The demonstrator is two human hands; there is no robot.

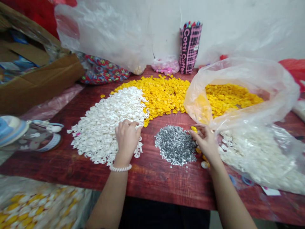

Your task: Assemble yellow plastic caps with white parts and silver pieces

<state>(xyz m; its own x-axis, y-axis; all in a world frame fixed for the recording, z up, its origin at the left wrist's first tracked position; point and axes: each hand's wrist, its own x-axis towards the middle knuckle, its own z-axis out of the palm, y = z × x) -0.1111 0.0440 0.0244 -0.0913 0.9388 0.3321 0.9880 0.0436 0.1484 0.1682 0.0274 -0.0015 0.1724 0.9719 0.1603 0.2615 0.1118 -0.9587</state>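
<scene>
My left hand [127, 136], with a coiled white band at the wrist, rests at the right side of a heap of white pieces [102, 127]. Its fingers bend down onto the pieces; whatever is between the fingertips is hidden. A small yellow piece [194, 129] is pinched in my right hand [205, 138], just right of a pile of small silvery discs [175, 145]. Beneath that hand lie a few yellow pieces and a round white one [204, 164]. Behind both hands spreads a large heap of yellow pieces [164, 95].
An open clear bag [240, 117] with yellow and white pieces covers the right side. At left are a cardboard box [40, 82] and a clear bottle [40, 136]. A Cotti Coffee bag [190, 47] stands by the wall. Another bag [40, 203] of pieces sits below the table [152, 178].
</scene>
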